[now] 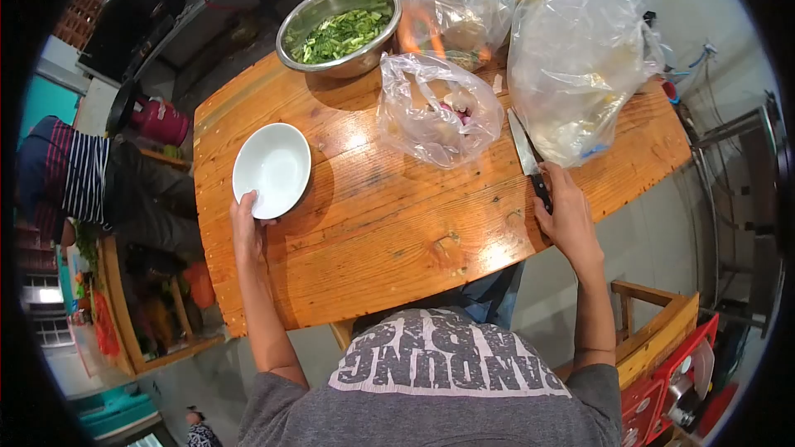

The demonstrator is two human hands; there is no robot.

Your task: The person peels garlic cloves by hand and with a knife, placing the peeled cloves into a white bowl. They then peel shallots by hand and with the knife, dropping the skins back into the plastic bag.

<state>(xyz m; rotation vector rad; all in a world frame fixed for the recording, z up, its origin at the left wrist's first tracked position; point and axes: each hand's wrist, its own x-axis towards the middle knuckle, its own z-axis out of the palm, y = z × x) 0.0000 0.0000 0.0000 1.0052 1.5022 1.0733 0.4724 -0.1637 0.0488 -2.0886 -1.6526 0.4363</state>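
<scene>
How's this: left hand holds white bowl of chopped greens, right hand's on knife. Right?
Not quite: head view shows the chopped greens in the metal bowl, not the white bowl the left hand holds. Right hand is on the knife.

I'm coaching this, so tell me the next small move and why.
Probably draw the knife back: the right hand is at its handle, and the blade lies between the small plastic bag and the large plastic bag.

My round white bowl; my silver-bladed, black-handled knife; orange-brown, grained wooden desk; my dark-grey, pale-panelled shirt.
</scene>
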